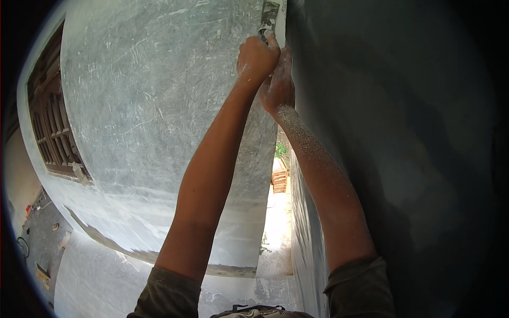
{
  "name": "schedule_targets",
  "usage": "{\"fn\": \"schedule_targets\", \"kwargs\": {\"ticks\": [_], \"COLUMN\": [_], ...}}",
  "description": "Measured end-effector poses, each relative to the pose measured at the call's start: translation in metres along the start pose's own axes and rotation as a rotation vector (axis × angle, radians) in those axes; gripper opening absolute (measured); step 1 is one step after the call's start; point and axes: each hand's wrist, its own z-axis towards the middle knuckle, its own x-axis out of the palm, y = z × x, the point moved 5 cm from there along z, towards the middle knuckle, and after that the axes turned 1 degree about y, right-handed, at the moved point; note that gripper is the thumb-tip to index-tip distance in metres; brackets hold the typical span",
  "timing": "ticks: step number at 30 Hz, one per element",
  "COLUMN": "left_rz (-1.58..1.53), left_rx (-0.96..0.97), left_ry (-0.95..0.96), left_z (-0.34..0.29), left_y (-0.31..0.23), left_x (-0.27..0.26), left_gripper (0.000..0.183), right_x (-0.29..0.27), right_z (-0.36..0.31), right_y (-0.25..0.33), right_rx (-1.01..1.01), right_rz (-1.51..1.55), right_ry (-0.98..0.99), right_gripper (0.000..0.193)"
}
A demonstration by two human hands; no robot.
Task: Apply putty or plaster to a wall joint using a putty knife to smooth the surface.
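My left hand (258,58) is raised high and closed around the handle of a putty knife (270,15). The knife's flat blade, smeared with pale filler, lies up against the grey plastered wall (154,95) close to its vertical edge. Just below and to the right, my right hand (279,90) rests along that edge with its fingers stretched upward. Its palm side is hidden, and the left hand partly overlaps it. Pale crumbs of dust cling to my right wrist and forearm.
A dark wooden louvred window (53,114) is set in the wall at far left. A shadowed dark surface (403,132) fills the right side. Between them a narrow gap shows bright ground and stacked reddish bricks (279,182). Several small items lie on the floor (40,233) at lower left.
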Motion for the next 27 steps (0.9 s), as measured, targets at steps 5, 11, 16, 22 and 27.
{"fn": "schedule_targets", "kwargs": {"ticks": [5, 11, 16, 22, 27], "left_rz": [0.020, 0.001, -0.062, -0.033, -0.082], "left_rx": [0.040, -0.027, 0.006, -0.045, -0.034], "left_ry": [-0.052, 0.024, -0.073, 0.009, -0.003], "left_z": [0.001, -0.009, 0.007, -0.015, 0.014], "left_y": [-0.005, 0.004, -0.014, 0.000, -0.008], "left_x": [0.004, 0.008, 0.005, 0.012, 0.005], "left_gripper": [0.054, 0.053, 0.058, 0.055, 0.055], "right_x": [0.003, -0.001, -0.009, -0.006, 0.003], "right_z": [0.000, 0.000, 0.008, 0.002, 0.000], "right_y": [-0.006, 0.001, 0.009, 0.001, -0.002], "right_rx": [-0.053, 0.020, 0.026, 0.047, -0.004], "right_rz": [-0.123, -0.008, 0.065, 0.058, 0.040], "right_ry": [0.032, 0.106, 0.102, 0.105, 0.050], "right_gripper": [0.083, 0.073, 0.074, 0.071, 0.078]}}
